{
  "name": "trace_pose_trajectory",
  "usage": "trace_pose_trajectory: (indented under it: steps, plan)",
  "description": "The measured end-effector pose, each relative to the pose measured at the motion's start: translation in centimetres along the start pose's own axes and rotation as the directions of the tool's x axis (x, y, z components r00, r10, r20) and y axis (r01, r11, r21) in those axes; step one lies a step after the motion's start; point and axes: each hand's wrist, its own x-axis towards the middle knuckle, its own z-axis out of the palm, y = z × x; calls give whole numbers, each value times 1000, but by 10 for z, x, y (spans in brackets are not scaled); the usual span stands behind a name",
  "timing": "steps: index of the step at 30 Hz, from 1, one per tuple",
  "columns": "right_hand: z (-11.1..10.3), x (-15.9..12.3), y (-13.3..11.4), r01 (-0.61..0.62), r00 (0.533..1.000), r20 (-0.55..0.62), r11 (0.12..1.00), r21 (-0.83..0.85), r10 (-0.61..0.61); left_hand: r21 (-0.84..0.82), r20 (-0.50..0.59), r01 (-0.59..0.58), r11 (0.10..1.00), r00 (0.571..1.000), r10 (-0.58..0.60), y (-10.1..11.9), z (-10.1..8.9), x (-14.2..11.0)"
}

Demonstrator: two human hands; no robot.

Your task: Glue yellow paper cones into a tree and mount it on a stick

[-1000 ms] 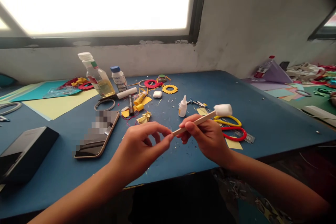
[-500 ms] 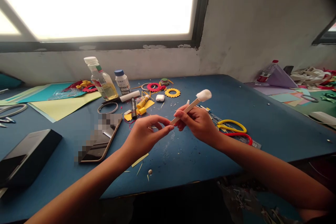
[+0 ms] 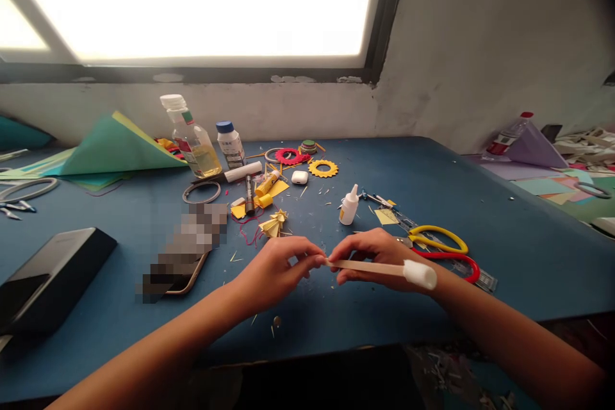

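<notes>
Over the blue table (image 3: 480,230) both my hands meet on a thin wooden stick (image 3: 369,266) with a white padded tip (image 3: 419,274). My right hand (image 3: 375,255) grips the stick, which lies almost level with the white tip pointing right, over my wrist. My left hand (image 3: 276,266) pinches the stick's bare left end between thumb and fingertips. Just beyond the hands stand a small white glue bottle (image 3: 349,205) and a folded yellow paper piece (image 3: 273,223).
Yellow and red scissors (image 3: 444,248) lie right of my hands. A phone (image 3: 185,250) and a black box (image 3: 48,278) sit at left. Behind are an oil bottle (image 3: 189,136), a white jar (image 3: 230,143), paper rings (image 3: 323,168), coloured sheets (image 3: 110,147), and scraps.
The stick has swung down from pointing up and right to lying almost level, and both hands have dropped closer to the table. At back left a green sheet has lifted up.
</notes>
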Motion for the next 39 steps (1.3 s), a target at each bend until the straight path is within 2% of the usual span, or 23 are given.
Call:
trace_pose_trajectory:
  steps: [5, 9, 11, 15, 20, 28, 34, 37, 39]
  plan:
    - [10, 5, 3, 38, 992, -119, 998, -47, -43, 194, -68, -68, 979, 994, 83, -5, 2, 3]
    - [14, 5, 7, 43, 972, -230, 998, -38, -51, 211, -120, -32, 977, 991, 59, -5, 2, 3]
    - [13, 4, 8, 27, 964, -266, 999, -21, -32, 138, -133, 20, 990, 991, -2, -3, 1, 3]
    - [10, 1, 6, 44, 950, -310, 999, 8, -39, -157, -94, 143, 977, 983, -158, 2, -1, 3]
    - [10, 0, 2, 119, 929, -349, 993, -26, -120, -410, -35, 170, 896, 979, -202, 6, -5, 4]
    - [10, 0, 0, 165, 908, -378, 984, -69, -179, -563, 26, 217, 797, 969, -246, 6, -7, 4]
    - [10, -1, 5, 184, 880, -431, 980, -75, -198, -586, 19, 208, 783, 970, -243, 6, -7, 5]
    - [9, -2, 7, 204, 842, -499, 977, -55, -204, -597, -13, 174, 783, 974, -225, 5, -14, 6]
    - [9, -2, 7, 193, 819, -543, 980, -42, -184, -612, -90, 103, 784, 976, -198, 4, -23, 6]
